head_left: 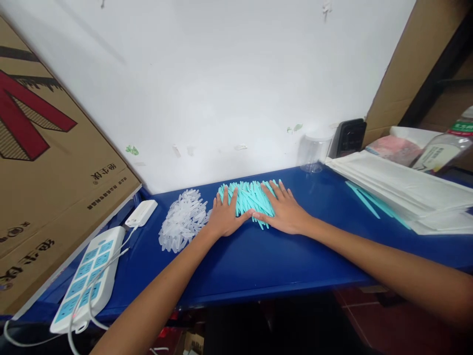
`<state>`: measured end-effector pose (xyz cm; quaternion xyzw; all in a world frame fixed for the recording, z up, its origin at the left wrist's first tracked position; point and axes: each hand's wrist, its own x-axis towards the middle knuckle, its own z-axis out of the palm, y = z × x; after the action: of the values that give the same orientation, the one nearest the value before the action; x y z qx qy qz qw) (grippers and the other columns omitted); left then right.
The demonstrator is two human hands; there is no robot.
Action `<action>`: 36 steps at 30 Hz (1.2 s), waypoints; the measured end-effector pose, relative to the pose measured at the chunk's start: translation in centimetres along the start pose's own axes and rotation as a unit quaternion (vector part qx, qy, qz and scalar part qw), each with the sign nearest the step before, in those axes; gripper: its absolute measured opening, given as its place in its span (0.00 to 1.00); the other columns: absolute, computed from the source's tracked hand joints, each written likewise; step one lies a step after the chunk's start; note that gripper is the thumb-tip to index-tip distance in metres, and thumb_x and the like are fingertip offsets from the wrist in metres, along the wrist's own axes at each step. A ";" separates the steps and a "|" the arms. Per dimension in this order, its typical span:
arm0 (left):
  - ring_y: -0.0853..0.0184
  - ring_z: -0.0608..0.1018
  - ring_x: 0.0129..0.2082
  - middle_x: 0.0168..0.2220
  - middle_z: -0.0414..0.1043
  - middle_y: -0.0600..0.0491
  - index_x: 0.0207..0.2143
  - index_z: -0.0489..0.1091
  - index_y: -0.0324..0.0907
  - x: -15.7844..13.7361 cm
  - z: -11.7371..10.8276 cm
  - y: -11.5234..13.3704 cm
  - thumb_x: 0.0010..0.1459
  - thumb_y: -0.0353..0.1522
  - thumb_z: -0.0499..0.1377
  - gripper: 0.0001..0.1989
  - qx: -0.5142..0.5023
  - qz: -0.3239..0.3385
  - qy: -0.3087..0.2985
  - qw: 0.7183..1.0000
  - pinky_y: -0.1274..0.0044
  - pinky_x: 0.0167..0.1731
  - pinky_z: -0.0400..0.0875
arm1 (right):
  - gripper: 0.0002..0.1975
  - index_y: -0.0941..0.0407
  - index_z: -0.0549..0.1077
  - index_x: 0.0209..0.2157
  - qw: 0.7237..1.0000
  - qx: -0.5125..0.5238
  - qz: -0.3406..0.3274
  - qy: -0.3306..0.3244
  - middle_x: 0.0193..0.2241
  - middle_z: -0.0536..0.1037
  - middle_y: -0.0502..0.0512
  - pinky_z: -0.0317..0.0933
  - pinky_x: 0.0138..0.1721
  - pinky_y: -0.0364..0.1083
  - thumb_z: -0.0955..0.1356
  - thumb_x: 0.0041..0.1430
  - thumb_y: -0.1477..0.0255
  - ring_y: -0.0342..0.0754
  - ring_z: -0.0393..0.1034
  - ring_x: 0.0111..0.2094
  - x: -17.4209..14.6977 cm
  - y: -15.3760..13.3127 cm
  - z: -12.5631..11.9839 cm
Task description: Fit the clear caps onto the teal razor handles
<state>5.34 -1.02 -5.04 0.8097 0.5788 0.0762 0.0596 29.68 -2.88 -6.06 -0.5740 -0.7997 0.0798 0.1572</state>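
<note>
At the near left, a white power strip (pixel 77 286) lies on the blue table (pixel 236 268). Farther in, your left hand (pixel 224 217) and right hand (pixel 287 212) rest on the turquoise sticks (pixel 254 196), piled mid-table, your fingers spread wide and thumbs meeting at the near side. Whitish plastic pieces (pixel 182 222) heap just left. A clear jar (pixel 314 153) stands far right, by the wall (pixel 236 88).

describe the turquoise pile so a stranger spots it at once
On the blue table, find the whitish heap; right of it lies the turquoise pile. The left hand and right hand rest on it. Its long, slim turquoise pieces set it apart from the heap's shorter, whitish ones.
</note>
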 end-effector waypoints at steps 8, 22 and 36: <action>0.34 0.38 0.72 0.76 0.22 0.44 0.76 0.36 0.47 0.9 0.5 1.5 0.61 0.64 0.39 0.50 0.023 -0.001 0.001 1.000 0.49 0.68 0.43 | 0.48 0.46 0.35 0.75 1.000 0.010 -0.016 -0.010 0.75 0.30 0.54 0.36 0.71 0.67 0.51 0.63 0.37 0.66 0.24 0.74 0.5 0.8 -0.3; 0.33 0.40 0.72 0.75 0.30 0.38 0.75 0.42 0.42 3.3 1.8 6.1 0.62 0.63 0.39 0.49 -0.017 -0.009 0.033 0.999 0.44 0.66 0.43 | 0.49 0.49 0.37 0.75 0.999 0.025 -0.014 -0.037 0.75 0.32 0.56 0.33 0.72 0.65 0.51 0.63 0.36 0.65 0.23 0.74 0.8 4.4 -2.5; 0.34 0.43 0.72 0.76 0.28 0.42 0.76 0.38 0.46 4.1 1.5 7.0 0.61 0.64 0.38 0.50 -0.045 -0.008 0.014 0.999 0.45 0.67 0.44 | 0.45 0.45 0.35 0.75 0.997 0.043 -0.035 -0.058 0.75 0.31 0.54 0.30 0.71 0.66 0.52 0.65 0.39 0.63 0.23 0.74 1.6 8.4 -3.5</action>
<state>13.44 0.54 -5.04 0.8001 0.5823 0.1134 0.0885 37.91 1.16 -5.06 -0.5330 -0.8227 0.1421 0.1375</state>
